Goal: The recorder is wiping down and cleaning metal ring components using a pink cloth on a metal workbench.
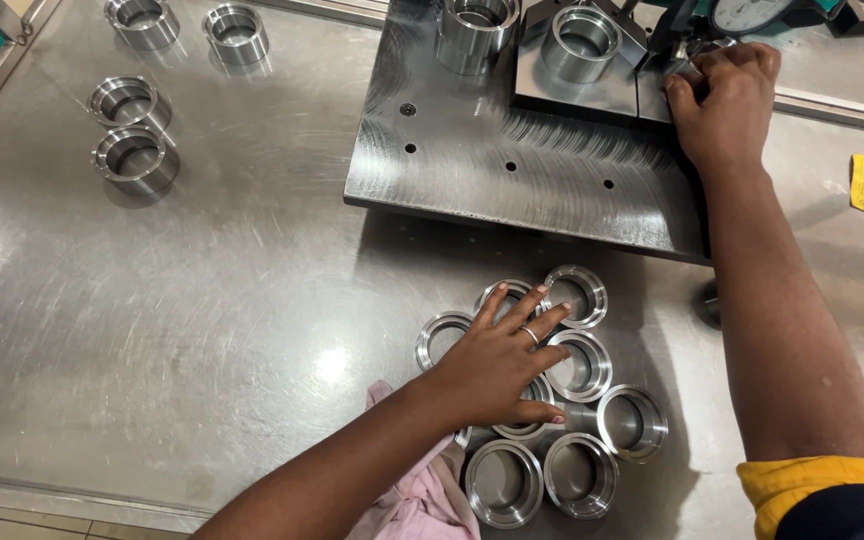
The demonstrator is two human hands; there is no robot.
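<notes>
Steel ring (580,48) seated on raised gauge block (572,92), rear of the drilled base plate (512,170). Right hand (722,105) curled tight on the gauge lever beside the dial indicator (747,12); advisable to hold steady, ring flat. Left hand (497,365) spread flat over clustered rings (577,470) on the steel table (202,320). Pink cloth (417,500) beneath the wrist. Four further rings (134,158) well apart, far left. Tall sleeve (474,35) crowding the block.

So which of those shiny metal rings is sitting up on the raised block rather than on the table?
The ring at top centre, beside the right hand. It alone rests on the small raised block; a taller one stands on the plate, the others on the table.
</notes>
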